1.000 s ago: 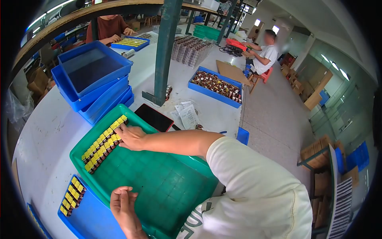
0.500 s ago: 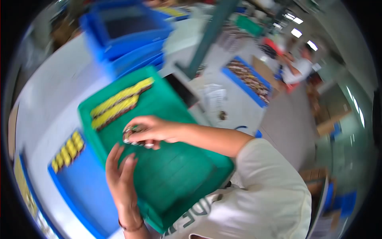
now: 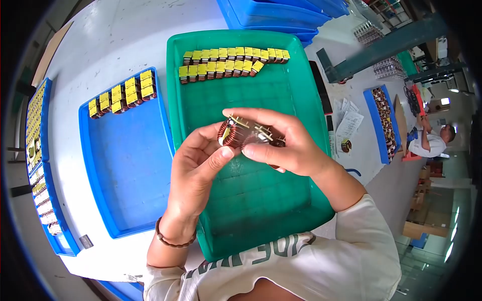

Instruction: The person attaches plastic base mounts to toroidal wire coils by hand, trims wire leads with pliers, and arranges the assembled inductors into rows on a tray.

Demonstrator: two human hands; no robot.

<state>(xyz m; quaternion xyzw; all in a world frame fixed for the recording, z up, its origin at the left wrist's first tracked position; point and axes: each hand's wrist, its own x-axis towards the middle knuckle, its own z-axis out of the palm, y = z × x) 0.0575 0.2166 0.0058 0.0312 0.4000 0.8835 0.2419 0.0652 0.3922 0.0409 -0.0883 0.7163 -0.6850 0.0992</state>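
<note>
Copper-wound coils now gripping in right hand, over the green tray, with fingers and thumb closed round the bunch. Now pinching the left end of it with left hand, after holding that hand open and apart a moment ago. Counting two rows of yellow-topped coils in the green tray: about thirteen in the far row, nine in the near. Just beside, in the blue tray, counting five short columns. Can't tell how many in the grasp.
</note>
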